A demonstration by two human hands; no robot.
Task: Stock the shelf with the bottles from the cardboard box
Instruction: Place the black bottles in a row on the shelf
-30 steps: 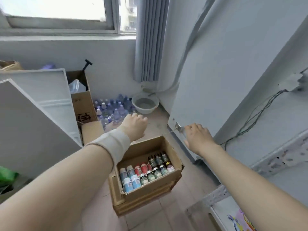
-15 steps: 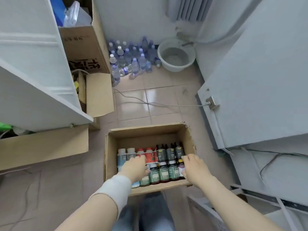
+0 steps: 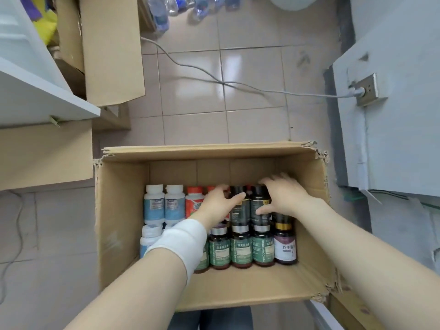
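both hands reach into the cardboard box (image 3: 119, 210), left hand (image 3: 217, 206) and right hand (image 3: 283, 198) each closing around a dark bottle (image 3: 239, 206) to lift out.

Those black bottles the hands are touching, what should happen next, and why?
Probably close the fingers and lift both black bottles straight up. The left hand and right hand already flank them in the cardboard box, and neighbouring bottles stand close.
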